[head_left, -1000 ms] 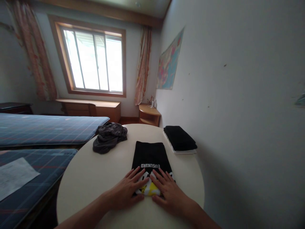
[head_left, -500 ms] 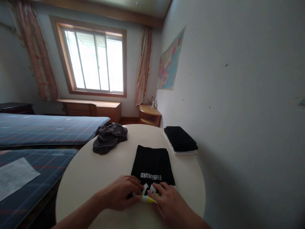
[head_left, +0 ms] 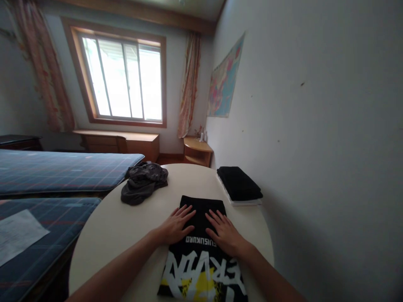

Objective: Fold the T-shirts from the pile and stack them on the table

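A black shirt [head_left: 201, 247] with white lettering and a yellow print lies folded lengthwise on the round cream table [head_left: 107, 239], its printed part stretching toward me. My left hand [head_left: 176, 224] rests flat on the shirt's left side with the fingers spread. On the right side of it, my right hand [head_left: 224, 231] also lies flat, palm down, fingers spread. Bare black cloth shows between the two hands. Neither hand grips the fabric.
A stack of folded black and white clothes [head_left: 239, 183] sits at the table's right, near the wall. A crumpled dark grey garment [head_left: 145, 182] lies at the back left. Beds with blue plaid mattresses [head_left: 63, 170] stand to the left; one bears a white paper [head_left: 20, 235].
The shirt's near end, gathered up under both hands before, now lies spread out toward me with its print showing. Both hands have moved farther away and flattened out on the cloth.
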A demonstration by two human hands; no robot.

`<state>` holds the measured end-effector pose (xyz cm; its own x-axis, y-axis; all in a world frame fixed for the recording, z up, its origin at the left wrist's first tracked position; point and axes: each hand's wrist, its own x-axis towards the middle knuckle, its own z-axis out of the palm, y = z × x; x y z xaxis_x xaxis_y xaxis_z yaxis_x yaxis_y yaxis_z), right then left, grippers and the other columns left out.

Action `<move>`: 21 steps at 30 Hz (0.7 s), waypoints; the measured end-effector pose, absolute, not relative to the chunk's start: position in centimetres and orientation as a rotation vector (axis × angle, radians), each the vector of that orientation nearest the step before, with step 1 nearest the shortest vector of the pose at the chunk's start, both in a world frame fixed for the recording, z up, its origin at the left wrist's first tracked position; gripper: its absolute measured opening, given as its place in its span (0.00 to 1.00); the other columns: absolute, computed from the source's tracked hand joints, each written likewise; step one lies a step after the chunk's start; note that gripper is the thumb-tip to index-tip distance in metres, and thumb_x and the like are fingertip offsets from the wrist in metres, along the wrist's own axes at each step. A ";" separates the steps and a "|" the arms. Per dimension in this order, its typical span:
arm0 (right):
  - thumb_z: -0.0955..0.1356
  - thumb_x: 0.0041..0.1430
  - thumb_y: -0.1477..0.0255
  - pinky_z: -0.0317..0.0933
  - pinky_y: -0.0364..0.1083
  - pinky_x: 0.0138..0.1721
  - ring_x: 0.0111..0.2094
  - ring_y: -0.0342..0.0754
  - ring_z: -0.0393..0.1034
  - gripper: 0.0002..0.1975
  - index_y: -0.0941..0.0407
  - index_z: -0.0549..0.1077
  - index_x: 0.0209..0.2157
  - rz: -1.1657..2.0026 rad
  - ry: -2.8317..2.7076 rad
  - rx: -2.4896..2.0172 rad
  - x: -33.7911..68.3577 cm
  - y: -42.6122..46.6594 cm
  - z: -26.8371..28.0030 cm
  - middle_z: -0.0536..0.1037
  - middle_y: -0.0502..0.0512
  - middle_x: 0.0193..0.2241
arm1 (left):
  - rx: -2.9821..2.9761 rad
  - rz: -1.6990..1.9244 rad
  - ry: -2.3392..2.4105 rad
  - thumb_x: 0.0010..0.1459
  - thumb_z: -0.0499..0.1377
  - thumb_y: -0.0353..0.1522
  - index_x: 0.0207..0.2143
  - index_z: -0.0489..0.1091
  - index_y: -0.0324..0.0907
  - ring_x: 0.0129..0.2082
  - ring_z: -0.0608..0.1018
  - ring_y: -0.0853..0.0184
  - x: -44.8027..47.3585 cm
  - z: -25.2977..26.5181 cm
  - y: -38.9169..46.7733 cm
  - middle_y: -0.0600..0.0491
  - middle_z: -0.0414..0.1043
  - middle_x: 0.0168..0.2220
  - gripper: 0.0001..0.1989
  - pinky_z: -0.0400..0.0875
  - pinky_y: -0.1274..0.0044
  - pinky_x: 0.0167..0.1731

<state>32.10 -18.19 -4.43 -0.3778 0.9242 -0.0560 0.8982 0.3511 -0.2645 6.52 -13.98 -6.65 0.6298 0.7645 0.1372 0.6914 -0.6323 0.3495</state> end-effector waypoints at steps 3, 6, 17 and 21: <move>0.55 0.67 0.52 0.41 0.58 0.65 0.67 0.56 0.47 0.29 0.47 0.58 0.65 0.261 -2.403 -1.742 33.2 -17.1 -5.2 0.56 0.53 0.67 | 2.615 0.410 1.224 0.65 0.49 0.47 0.65 0.56 0.49 0.67 0.56 0.56 6.4 -6.4 -13.2 0.51 0.53 0.68 0.29 0.50 0.61 0.65; 0.59 0.67 0.60 0.51 0.53 0.61 0.59 0.55 0.61 0.24 0.54 0.68 0.59 0.103 -2.296 -1.753 33.5 -15.3 -4.8 0.68 0.60 0.59 | 2.616 0.438 1.343 0.64 0.52 0.42 0.63 0.61 0.46 0.65 0.60 0.55 6.1 -5.8 -11.4 0.48 0.56 0.67 0.27 0.54 0.63 0.63; 0.71 0.54 0.69 0.64 0.44 0.44 0.44 0.53 0.75 0.15 0.59 0.78 0.43 0.406 -2.217 -1.875 36.6 -6.9 -3.7 0.81 0.59 0.42 | 2.386 0.381 1.549 0.52 0.62 0.34 0.52 0.71 0.40 0.50 0.76 0.55 6.4 -4.4 -4.8 0.45 0.76 0.49 0.24 0.68 0.69 0.51; 0.74 0.49 0.72 0.65 0.43 0.36 0.36 0.52 0.76 0.08 0.57 0.79 0.34 0.511 -2.192 -1.887 36.7 -5.9 -3.0 0.82 0.55 0.32 | 2.298 0.375 1.556 0.48 0.65 0.32 0.38 0.77 0.41 0.39 0.79 0.57 6.6 -4.1 -4.5 0.49 0.79 0.35 0.12 0.71 0.72 0.41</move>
<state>36.72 -5.88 -3.03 -0.1622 0.9843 -0.0694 0.9136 0.1232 -0.3875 6.62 -4.48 -4.08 0.3657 0.9303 0.0271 0.8407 -0.3427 0.4192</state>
